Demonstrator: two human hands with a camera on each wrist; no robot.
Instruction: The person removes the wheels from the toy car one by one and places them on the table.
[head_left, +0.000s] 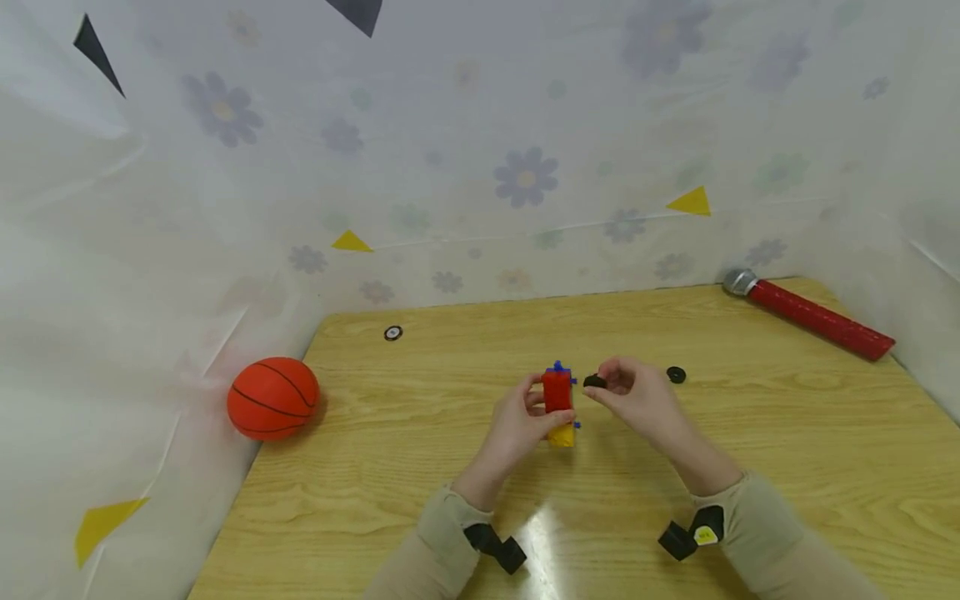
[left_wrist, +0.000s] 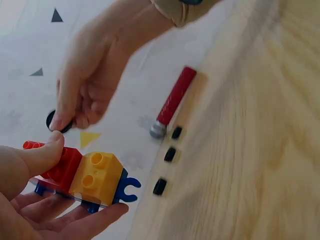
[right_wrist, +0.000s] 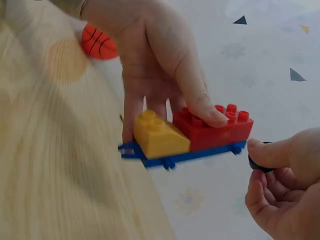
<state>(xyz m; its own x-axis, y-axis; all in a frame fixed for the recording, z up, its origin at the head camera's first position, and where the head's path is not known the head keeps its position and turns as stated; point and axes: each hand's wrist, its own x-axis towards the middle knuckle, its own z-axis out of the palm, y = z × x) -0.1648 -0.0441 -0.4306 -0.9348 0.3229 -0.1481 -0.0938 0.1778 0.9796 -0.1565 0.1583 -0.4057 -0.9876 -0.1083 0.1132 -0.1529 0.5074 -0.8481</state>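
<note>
My left hand (head_left: 519, 421) holds a toy block car, thumb pressed on the red brick (right_wrist: 212, 132) and fingers beneath. Beside the red brick, a sloped yellow brick (right_wrist: 160, 139) sits on the blue chassis (right_wrist: 200, 154). Small blue axle stubs stick out along the chassis side, bare of wheels on the side seen in the right wrist view. A forked blue hitch (left_wrist: 131, 189) projects from the yellow end. Between thumb and fingertips, my right hand (head_left: 647, 402) pinches a black wheel (head_left: 595, 381), close beside the red end of the car.
On the wooden table (head_left: 360, 500) lie more black wheels (left_wrist: 170, 154), one of them a black disc (head_left: 677, 375) right of my right hand. A black-and-white disc (head_left: 393, 332) lies back left. An orange ball (head_left: 273, 398) is at the left edge, a red microphone (head_left: 817, 318) back right.
</note>
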